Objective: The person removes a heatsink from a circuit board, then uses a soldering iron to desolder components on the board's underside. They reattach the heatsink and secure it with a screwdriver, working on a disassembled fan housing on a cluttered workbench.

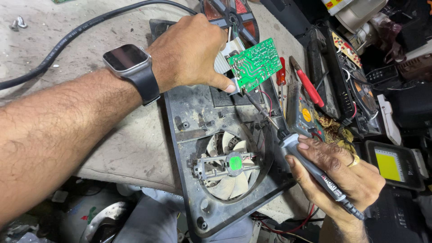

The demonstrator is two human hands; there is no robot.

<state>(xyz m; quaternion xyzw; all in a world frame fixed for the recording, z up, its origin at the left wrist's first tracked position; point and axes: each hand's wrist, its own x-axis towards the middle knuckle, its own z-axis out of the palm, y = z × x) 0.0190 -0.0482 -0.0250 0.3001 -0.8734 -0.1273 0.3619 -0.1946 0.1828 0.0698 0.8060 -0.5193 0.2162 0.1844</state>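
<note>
My left hand (191,51), with a smartwatch on its wrist, holds a green circuit board (254,64) tilted up on edge over a black plastic appliance base (193,112). A finned metal heat sink (225,58) sits on the board's far side under my fingers. My right hand (335,173) grips a grey soldering iron (315,168) like a pen. Its thin tip (252,101) reaches up to the lower edge of the board. A white cooling fan (227,164) with a green hub label sits in the base below.
A thick black cable (67,38) runs across the worn bench at upper left. A copper coil disc (231,15) lies behind the board. Red-handled screwdrivers (308,85) and a multimeter (306,114) lie to the right, beside another opened appliance (353,85) and a yellow-panelled lamp (389,164).
</note>
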